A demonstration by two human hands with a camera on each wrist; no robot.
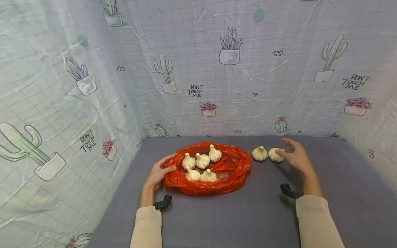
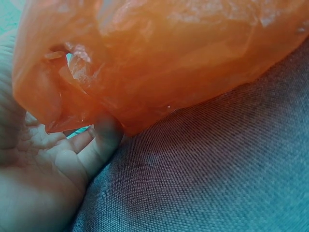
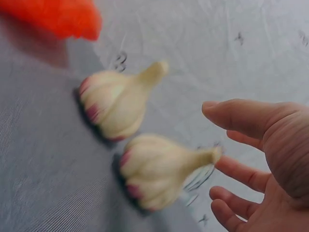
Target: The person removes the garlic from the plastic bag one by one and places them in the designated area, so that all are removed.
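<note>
An orange-red plastic bag (image 1: 231,172) lies open on the grey table and holds several garlic bulbs (image 1: 202,161). My left hand (image 1: 169,164) grips the bag's left rim, thumb on the near side and fingers behind it; the left wrist view shows the bag (image 2: 169,63) pinched against my left hand (image 2: 72,145). Two more garlic bulbs lie on the table right of the bag: the left bulb (image 1: 259,153) (image 3: 116,104) and the right bulb (image 1: 274,155) (image 3: 154,171). My right hand (image 1: 286,148) (image 3: 227,150) hovers open beside the right bulb, fingers spread, not closed on it.
A grey cloth (image 1: 248,213) covers the table. Cactus-print sheets (image 1: 198,69) wall in the back and both sides. The bag's right end (image 3: 58,17) lies a short way from the two loose bulbs.
</note>
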